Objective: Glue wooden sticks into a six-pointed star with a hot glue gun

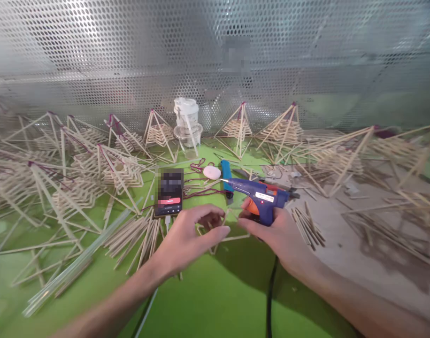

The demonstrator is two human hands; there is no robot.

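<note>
My right hand (280,234) is wrapped around the handle of a blue and orange hot glue gun (250,191). Its metal nozzle points to the left, and a small red light glows on the body. Left of it, my left hand (192,234) is curled with thumb and fingers about a small frame of thin wooden sticks (236,238), partly hidden by the fingers. Just beyond the hands lie a pinkish-white oval object (212,172) and a blue-handled tool (226,174). Dark red string (198,165) runs loosely across the green surface.
Several stick pyramids (241,126) line the back and left. A phone (169,192) with a cable lies left of centre. Clear glue sticks (77,263) and loose wooden sticks (130,239) lie left. A lidded cup (187,117) stands by the perforated metal screen (130,56). A black cord (270,295) runs forward.
</note>
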